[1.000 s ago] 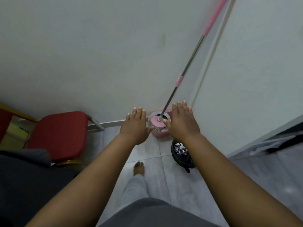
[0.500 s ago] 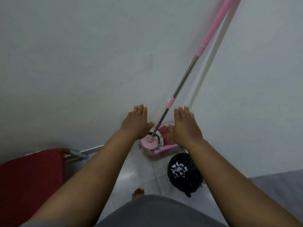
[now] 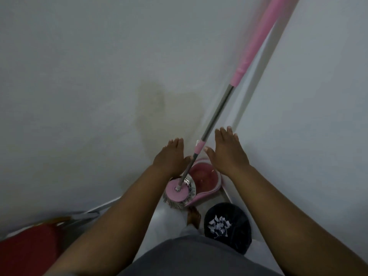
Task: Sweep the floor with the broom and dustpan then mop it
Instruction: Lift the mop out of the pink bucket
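Mop (image 3: 217, 112): steel shaft with pink sleeves, standing in the corner where two pale walls meet. Head (image 3: 178, 193), a pink disc over a grey fringe, sits at the near end of a pink bucket (image 3: 205, 176) on the tiled floor, apparently on the wringer basket. Long axis: from the head, low and centre, up and to the right, with the upper grip running out of the top edge. It is tilted away from the person, top end toward the corner. Judged reason: the corner props the handle and the bucket catches the drip.

Left hand (image 3: 171, 156): empty, fingers straight and together, just left of the shaft. Thumb tip is close to the shaft; contact cannot be told.

Right hand (image 3: 229, 154): empty, fingers straight, just right of the shaft, thumb toward the lower pink collar but apart from it. Judged reason: the hands bracket the shaft to take hold of it, so mopping seems about to start.

Bag (image 3: 237, 216): black, open-mouthed, on the floor just beside the bucket, with white paper scraps (image 3: 219, 226) inside; sweepings look already collected. Broom, dustpan: not in view.

Foot (image 3: 194, 217): bare, between bag and head.

Chair (image 3: 29, 248): red seat, lower left, well apart.
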`<action>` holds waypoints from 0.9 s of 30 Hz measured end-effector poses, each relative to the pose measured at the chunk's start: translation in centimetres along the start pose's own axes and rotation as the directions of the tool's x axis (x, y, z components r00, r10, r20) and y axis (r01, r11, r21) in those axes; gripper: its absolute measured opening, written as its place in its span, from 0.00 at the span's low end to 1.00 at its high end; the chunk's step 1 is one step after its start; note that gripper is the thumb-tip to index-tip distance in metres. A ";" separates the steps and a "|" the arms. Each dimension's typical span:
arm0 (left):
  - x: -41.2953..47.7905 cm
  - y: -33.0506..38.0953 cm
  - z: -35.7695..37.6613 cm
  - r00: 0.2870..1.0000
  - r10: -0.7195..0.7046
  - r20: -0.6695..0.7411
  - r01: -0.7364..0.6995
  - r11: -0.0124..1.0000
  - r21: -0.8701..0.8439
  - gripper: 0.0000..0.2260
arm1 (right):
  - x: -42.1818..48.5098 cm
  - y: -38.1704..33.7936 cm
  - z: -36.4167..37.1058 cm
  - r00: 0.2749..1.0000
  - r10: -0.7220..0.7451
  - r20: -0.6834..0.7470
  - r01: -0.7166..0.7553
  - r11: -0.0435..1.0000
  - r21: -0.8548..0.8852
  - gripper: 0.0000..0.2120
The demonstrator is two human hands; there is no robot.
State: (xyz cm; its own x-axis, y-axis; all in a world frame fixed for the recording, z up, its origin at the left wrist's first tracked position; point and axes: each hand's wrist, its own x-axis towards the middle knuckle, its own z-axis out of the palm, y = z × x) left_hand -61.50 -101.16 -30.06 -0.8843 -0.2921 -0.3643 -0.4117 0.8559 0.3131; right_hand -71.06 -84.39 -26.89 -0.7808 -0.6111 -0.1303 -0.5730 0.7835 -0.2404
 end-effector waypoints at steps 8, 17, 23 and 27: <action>9.9 2.6 -2.9 0.991 0.009 0.132 0.003 0.996 -0.093 0.36 | 10.2 4.2 -2.5 0.990 0.143 0.015 -0.141 0.949 0.283 0.33; 15.2 4.2 -0.7 0.965 0.120 0.233 -0.053 0.961 -0.272 0.32 | 13.8 4.2 -2.5 0.940 0.329 -0.087 -0.198 0.735 0.649 0.07; 16.4 3.1 -0.9 0.952 0.201 0.231 -0.099 0.916 -0.390 0.19 | 12.8 2.6 -2.4 0.926 0.353 -0.133 -0.178 0.721 0.669 0.08; 15.6 2.2 -1.1 0.911 0.299 0.285 -0.141 0.873 -0.466 0.20 | 11.4 1.1 -2.3 0.930 0.334 -0.154 -0.144 0.715 0.684 0.07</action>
State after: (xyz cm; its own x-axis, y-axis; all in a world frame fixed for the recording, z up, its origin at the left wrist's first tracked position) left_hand -76.43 -104.30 -34.13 -0.8656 0.1118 -0.4881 -0.3376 0.5895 0.7338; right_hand -81.15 -90.27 -26.45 -0.9558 -0.2890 -0.0533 -0.1273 0.5706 -0.8113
